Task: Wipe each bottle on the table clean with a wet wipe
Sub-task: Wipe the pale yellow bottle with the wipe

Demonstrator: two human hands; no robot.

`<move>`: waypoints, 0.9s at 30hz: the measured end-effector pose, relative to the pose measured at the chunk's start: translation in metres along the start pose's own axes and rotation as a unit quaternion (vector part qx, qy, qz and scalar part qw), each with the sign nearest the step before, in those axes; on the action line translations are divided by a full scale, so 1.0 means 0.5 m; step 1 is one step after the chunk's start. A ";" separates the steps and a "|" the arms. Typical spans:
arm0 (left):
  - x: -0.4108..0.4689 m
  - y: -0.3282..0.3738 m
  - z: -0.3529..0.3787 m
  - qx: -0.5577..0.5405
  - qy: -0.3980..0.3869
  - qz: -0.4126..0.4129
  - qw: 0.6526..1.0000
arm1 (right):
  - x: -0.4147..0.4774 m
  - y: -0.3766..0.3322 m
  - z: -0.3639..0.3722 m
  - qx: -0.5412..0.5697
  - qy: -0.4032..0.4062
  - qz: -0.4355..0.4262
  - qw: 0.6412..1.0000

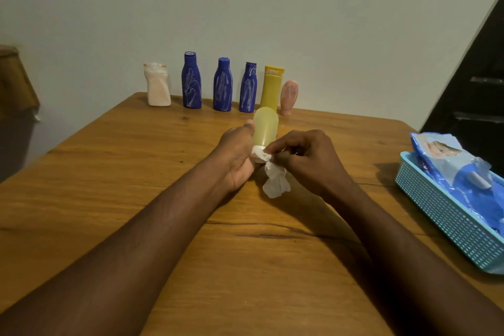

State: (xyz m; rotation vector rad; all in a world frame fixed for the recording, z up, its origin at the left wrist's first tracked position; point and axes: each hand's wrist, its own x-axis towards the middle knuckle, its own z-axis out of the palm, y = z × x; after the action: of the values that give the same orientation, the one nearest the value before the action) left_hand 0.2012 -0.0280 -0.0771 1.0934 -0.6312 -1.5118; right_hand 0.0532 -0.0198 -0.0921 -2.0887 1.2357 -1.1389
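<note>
**Cap end of the pale yellow bottle under the wipe**

Left hand (236, 157) wrapped around the lower part of a pale yellow bottle (265, 126), held up off the table (109, 172) near its middle, white cap (257, 154) pointing toward the person. Right hand (305, 157) pinched closed on a crumpled wet wipe (274, 177), pressing it against the cap; the loose tail of the wipe hangs below.

Risks, as I judge them:
- Bottle looks smooth, and a wet wipe may make it slippery. With the grip low near the cap, it could twist or slide out.
- Rubbing hard at the cap could pop it open, if it is a flip type; cannot tell from here.
- Wipe is bunched small, so little clean surface meets the bottle and dirt may just smear.

Pose: both forearms reach in from the near edge and meet at the bottle, wrists close together.

Six more bottles stand in a row by the wall: white bottle (157, 84), three blue bottles (191, 82) streaked with white, a yellow tube (271, 87), a pink bottle (289, 97). None looks wiped. Wipe pack (447, 161) sits in a blue basket (441, 215) at the right.
</note>
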 end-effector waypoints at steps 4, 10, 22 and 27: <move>-0.010 -0.006 0.008 -0.017 -0.027 -0.003 0.999 | 0.007 0.008 -0.014 0.005 0.117 0.012 0.993; -0.025 -0.009 0.017 -0.039 -0.080 0.009 0.996 | 0.005 0.012 -0.017 0.022 0.184 0.014 0.982; -0.022 0.000 0.000 -0.019 -0.104 -0.003 0.994 | 0.001 -0.005 -0.006 -0.009 0.120 -0.031 0.992; -0.016 0.000 0.002 -0.078 -0.051 -0.032 0.995 | 0.001 -0.007 -0.002 -0.019 0.060 -0.027 0.998</move>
State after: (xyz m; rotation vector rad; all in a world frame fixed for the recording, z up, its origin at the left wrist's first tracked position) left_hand 0.2001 -0.0205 -0.0743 0.9295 -0.5404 -1.6523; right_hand 0.0541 -0.0186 -0.0887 -2.1203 1.2728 -1.2910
